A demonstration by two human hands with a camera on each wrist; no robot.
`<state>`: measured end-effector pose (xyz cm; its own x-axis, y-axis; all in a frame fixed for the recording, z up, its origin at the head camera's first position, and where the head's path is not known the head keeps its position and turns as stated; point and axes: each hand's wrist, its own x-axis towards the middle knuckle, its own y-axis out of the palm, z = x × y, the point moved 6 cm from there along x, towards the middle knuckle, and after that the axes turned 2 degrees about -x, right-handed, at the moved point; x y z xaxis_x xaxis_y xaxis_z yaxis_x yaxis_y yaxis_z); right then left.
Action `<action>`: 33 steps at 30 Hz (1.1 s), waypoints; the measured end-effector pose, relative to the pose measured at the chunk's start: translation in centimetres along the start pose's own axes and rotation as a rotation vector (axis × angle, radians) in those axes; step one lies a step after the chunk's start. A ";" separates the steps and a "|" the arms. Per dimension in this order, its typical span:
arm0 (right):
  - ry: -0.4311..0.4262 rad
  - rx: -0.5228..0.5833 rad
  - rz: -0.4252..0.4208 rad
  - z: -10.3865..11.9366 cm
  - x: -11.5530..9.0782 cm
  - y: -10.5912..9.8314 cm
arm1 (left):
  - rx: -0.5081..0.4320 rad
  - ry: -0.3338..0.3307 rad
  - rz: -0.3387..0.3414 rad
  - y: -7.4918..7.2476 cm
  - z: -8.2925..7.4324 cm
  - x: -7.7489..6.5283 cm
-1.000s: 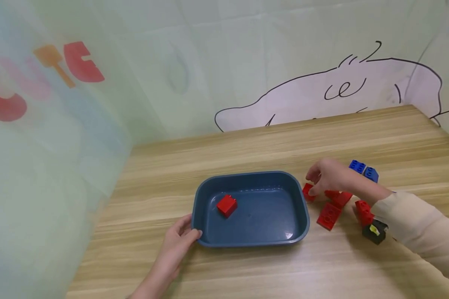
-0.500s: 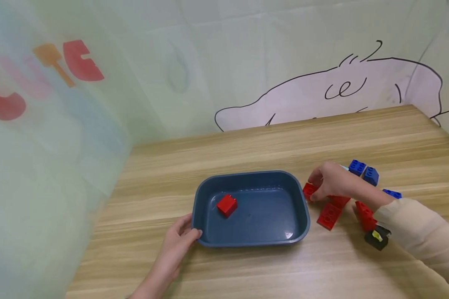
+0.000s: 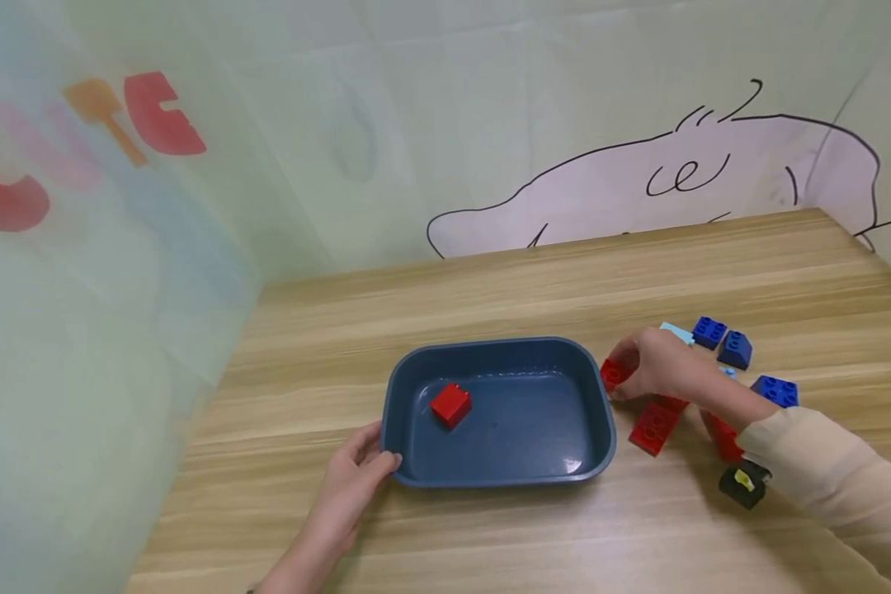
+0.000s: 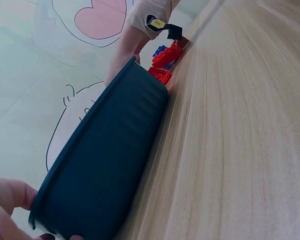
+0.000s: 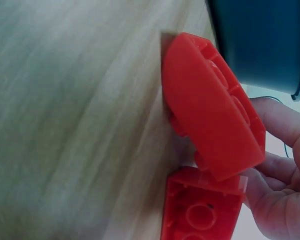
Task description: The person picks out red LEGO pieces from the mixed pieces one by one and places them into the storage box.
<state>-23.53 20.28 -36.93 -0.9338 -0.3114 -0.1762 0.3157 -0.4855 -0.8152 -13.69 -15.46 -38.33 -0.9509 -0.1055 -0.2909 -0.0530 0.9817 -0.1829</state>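
At the left end of a dark blue tray [image 3: 497, 483], my left hand [image 3: 352, 474] grips the wall, thumb over the rim; the left wrist view shows fingers [image 4: 12, 192] against that wall. One red brick [image 3: 451, 405] lies inside the tray. Just outside the right end, my right hand [image 3: 661, 363] pinches another red brick [image 3: 613, 375] between thumb and fingers, close to the rim. More red toy bricks [image 3: 653, 429] lie under and beside this hand. In the right wrist view, a red brick with a curved side [image 5: 210, 110] stands in front of the fingers.
Blue bricks [image 3: 709, 332] and a light blue piece [image 3: 676, 332] lie behind the right forearm, with another blue brick [image 3: 775, 391] farther right. A black wrist camera with a yellow mark [image 3: 745, 483] sits by the right cuff. A printed cloth [image 3: 386, 148] borders the wooden table [image 3: 327, 322].
The right thumb and fingers have closed on the red brick beside the tray, and the right hand has shifted slightly. My left hand and the tray have stayed in place.
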 end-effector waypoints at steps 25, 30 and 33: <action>-0.007 0.138 -0.076 1.4 0.0 -3.1 | -0.020 0.018 0.000 0.0 -0.3 -0.1; -0.019 0.141 -0.081 1.8 0.1 -3.6 | -0.021 0.022 -0.003 0.0 -0.3 -0.1; -0.028 0.129 -0.086 2.0 0.2 -3.9 | -0.024 0.021 -0.005 0.0 -0.2 -0.1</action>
<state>-24.55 20.45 -32.70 -0.9538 -0.2858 -0.0922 0.2557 -0.6118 -0.7486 -13.66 -15.40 -38.16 -0.9568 -0.1070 -0.2705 -0.0644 0.9847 -0.1617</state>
